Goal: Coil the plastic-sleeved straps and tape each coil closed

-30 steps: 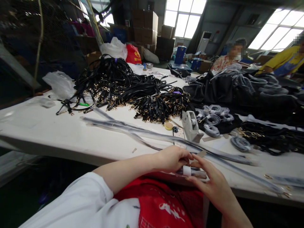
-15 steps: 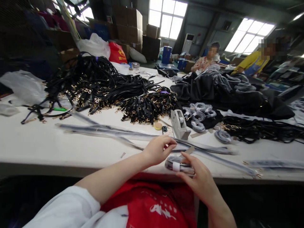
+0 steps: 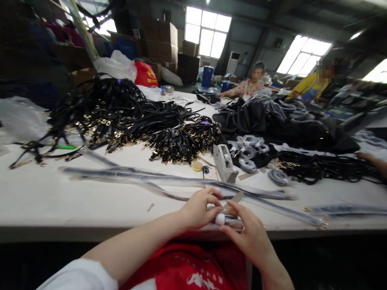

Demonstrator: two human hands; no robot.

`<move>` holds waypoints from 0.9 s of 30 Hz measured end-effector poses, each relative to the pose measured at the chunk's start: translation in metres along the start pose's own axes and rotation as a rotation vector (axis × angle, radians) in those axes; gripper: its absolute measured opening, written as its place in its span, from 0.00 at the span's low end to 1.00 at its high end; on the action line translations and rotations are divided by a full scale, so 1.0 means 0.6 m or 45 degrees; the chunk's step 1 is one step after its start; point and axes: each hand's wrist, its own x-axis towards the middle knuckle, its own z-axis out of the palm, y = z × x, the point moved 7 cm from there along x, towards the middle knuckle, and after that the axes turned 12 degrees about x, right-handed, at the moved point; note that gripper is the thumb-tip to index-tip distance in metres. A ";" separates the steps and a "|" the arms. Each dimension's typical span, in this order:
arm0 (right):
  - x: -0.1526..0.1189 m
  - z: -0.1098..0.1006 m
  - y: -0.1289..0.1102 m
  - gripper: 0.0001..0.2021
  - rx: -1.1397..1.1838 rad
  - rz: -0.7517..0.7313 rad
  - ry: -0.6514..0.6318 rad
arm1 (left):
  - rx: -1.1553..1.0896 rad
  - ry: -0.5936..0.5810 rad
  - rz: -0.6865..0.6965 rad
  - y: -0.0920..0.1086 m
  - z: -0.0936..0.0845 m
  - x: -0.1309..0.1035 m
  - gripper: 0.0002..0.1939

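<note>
My left hand (image 3: 198, 208) and my right hand (image 3: 247, 231) meet at the near edge of the white table (image 3: 60, 197). Between them they hold a small coiled strap bundle in clear wrap (image 3: 230, 219), bound with a strip of white tape. My left fingers pinch the bundle's top by the tape; my right fingers support it from the right and below. Long straps in clear plastic sleeves (image 3: 169, 181) lie across the table just beyond my hands.
A grey tape dispenser (image 3: 224, 163) stands behind my hands, with wrapped coils (image 3: 249, 151) to its right. Heaps of black straps with gold clasps (image 3: 130, 119) cover the far left. Dark bags (image 3: 287, 121) pile at the right. Two other people sit at the far side.
The view has swung left and lowered a little. My hands stay together on the bundle, shifting it slightly toward the table's edge, and the white tape now faces up.
</note>
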 end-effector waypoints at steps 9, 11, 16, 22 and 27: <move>0.012 0.010 0.000 0.30 0.125 0.234 0.064 | 0.127 -0.325 -0.138 -0.005 0.018 -0.013 0.13; 0.012 0.009 0.003 0.27 0.164 0.265 0.091 | 0.129 -0.298 -0.119 0.002 0.011 -0.016 0.13; 0.011 0.026 0.035 0.20 0.438 0.354 0.067 | 0.231 -0.227 0.010 0.023 0.010 -0.030 0.12; -0.003 0.054 0.098 0.11 0.581 0.503 0.018 | 0.210 -0.027 0.006 -0.013 0.006 -0.056 0.17; 0.023 -0.016 0.136 0.20 0.641 0.555 0.020 | 0.293 0.133 -0.075 -0.053 -0.014 -0.066 0.12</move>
